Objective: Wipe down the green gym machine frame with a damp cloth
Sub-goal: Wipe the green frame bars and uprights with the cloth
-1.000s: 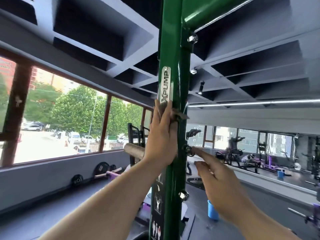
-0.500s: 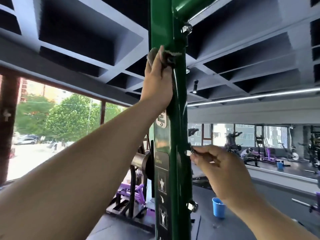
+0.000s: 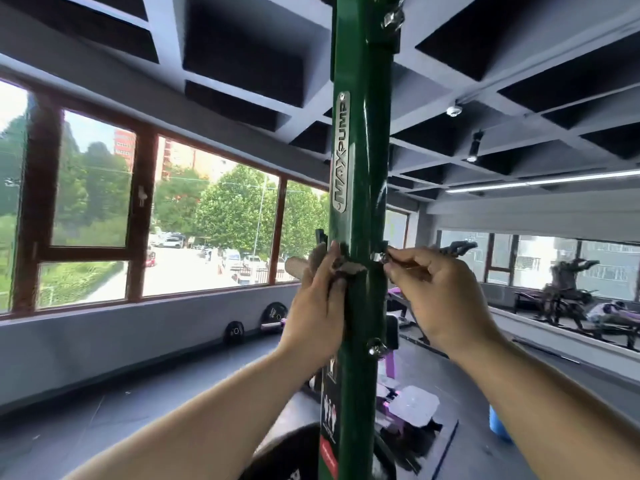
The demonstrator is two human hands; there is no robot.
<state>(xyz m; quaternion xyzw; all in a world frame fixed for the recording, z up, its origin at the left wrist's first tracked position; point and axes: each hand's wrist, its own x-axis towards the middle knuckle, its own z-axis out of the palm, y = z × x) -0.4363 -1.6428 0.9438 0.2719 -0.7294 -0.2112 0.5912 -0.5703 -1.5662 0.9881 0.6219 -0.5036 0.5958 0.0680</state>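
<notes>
The green upright post [image 3: 360, 161] of the gym machine frame runs from top to bottom in the middle of the head view, with a silver MAXPUMP nameplate [image 3: 340, 152] on it. My left hand [image 3: 317, 306] presses a grey-brown cloth [image 3: 346, 266] flat against the post's left and front face, just below the nameplate. My right hand [image 3: 436, 299] is on the post's right side, its fingertips pinching a silver bolt [image 3: 381, 257] that sticks out of the frame. A second bolt [image 3: 375, 348] sits lower on the post.
Windows line the left wall with weight plates [image 3: 273, 315] leaning below them. A barbell sleeve [image 3: 298, 266] juts out behind the post. Purple machine parts [image 3: 391, 407] and a blue bucket [image 3: 498, 424] lie below right. Mirrors and benches fill the right side.
My left hand slid the cloth up the post near the top joint, then back down to just below the nameplate. My right hand stayed at the side bolt.
</notes>
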